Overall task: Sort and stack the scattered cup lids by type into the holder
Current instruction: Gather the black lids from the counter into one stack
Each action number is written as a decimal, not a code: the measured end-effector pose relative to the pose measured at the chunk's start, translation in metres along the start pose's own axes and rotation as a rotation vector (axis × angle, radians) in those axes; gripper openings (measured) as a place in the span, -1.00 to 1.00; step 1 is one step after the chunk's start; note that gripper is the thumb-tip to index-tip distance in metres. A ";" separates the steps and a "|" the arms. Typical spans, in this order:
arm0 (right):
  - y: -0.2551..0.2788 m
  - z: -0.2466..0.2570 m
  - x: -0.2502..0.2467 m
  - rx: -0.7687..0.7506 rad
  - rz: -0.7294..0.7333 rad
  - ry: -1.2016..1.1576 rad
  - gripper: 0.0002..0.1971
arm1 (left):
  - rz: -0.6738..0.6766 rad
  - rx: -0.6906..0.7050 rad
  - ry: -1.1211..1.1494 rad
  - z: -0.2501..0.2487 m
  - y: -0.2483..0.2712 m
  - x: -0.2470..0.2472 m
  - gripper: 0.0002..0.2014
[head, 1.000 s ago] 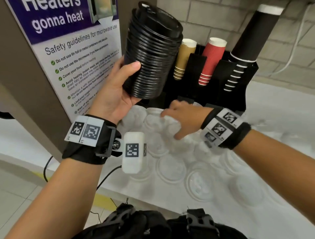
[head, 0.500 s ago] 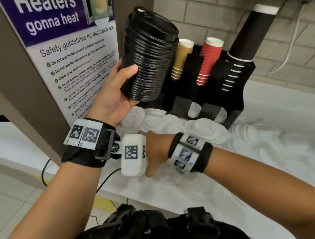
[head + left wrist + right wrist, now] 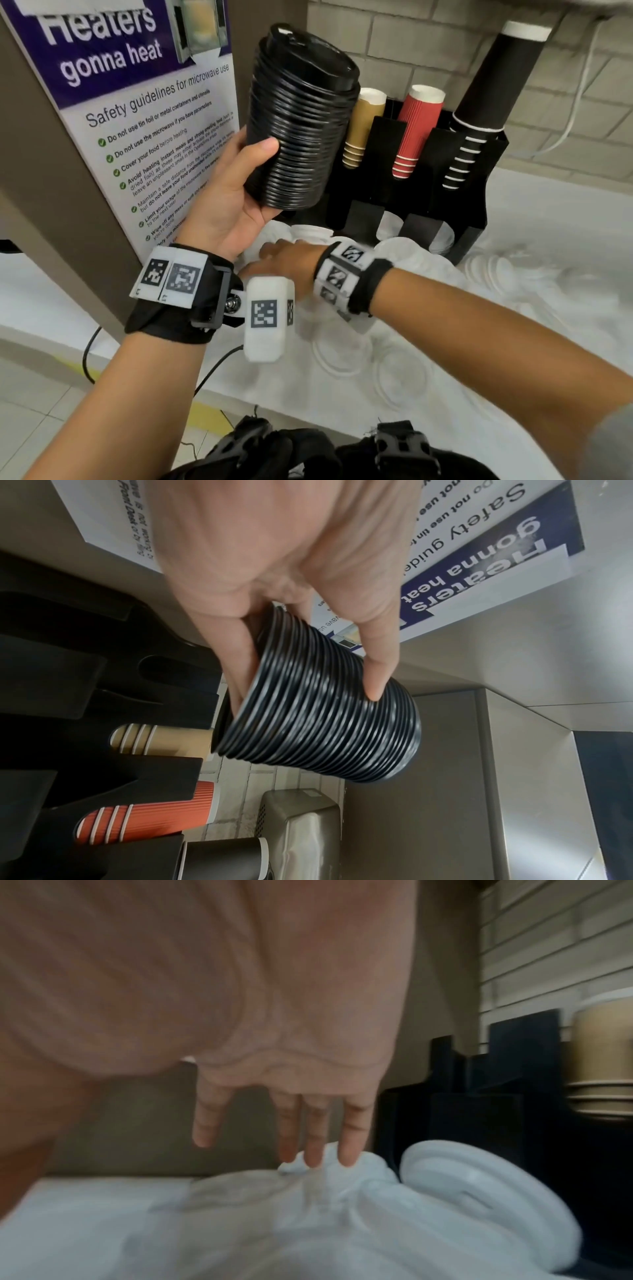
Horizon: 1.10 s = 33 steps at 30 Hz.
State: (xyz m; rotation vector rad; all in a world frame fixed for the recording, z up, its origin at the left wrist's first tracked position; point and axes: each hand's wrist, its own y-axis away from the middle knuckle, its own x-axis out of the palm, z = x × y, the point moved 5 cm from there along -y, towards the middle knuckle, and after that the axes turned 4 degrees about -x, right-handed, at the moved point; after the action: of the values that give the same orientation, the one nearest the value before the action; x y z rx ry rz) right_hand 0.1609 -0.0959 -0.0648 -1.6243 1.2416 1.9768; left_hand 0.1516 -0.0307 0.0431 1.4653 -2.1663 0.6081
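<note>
My left hand (image 3: 260,161) is raised and grips a tall stack of black lids (image 3: 298,120) from the side, thumb in front, fingers behind. In the left wrist view the thumb and fingers (image 3: 377,685) clamp the stack of black lids (image 3: 325,723). Below it, my right hand (image 3: 284,260) reaches left over scattered white lids (image 3: 342,349). In the blurred right wrist view its straight fingers (image 3: 349,1139) point down at a heap of white lids (image 3: 479,1191), holding nothing. The black holder (image 3: 479,212) stands behind.
The holder carries tan cups (image 3: 363,126), red cups (image 3: 416,133) and a tall column of black cups (image 3: 486,96); white lids (image 3: 390,226) sit in its lower slots. A poster panel (image 3: 137,120) stands at the left. More white lids (image 3: 496,270) lie to the holder's right.
My right hand left the lids in front of the holder, swung left under my left wrist, and now reaches a little farther back with fingers straight. The left hand kept the black stack raised.
</note>
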 end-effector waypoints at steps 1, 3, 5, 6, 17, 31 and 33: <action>-0.011 0.000 0.007 0.040 0.035 -0.013 -0.26 | -0.004 -0.002 -0.004 0.000 0.000 -0.001 -0.57; -0.026 -0.001 0.018 0.057 0.095 0.001 -0.36 | -0.003 -0.003 -0.008 0.000 0.000 -0.002 -0.55; -0.032 0.006 0.022 -0.003 0.106 -0.003 -0.44 | 0.000 -0.001 -0.004 0.000 0.000 -0.003 -0.53; -0.031 0.006 0.022 -0.007 0.084 -0.028 -0.45 | -0.001 0.002 0.001 0.000 0.001 -0.003 -0.53; 0.096 -0.111 -0.042 0.440 -0.195 0.049 -0.09 | 0.023 0.020 0.110 0.013 -0.003 0.007 -0.39; 0.120 -0.054 -0.027 -0.217 -1.014 -1.987 -0.28 | -0.163 0.031 -0.455 0.054 -0.006 -0.009 -0.15; 0.120 -0.054 -0.024 -0.199 -1.018 -2.013 -0.29 | -0.203 0.094 -0.595 0.050 -0.004 -0.014 -0.05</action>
State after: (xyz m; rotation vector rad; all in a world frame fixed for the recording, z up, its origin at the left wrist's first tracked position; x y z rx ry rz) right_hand 0.1203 -0.2006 0.0086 0.2865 -0.5024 1.6402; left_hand 0.1536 -0.0510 -0.0045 2.0918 -2.3807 0.2148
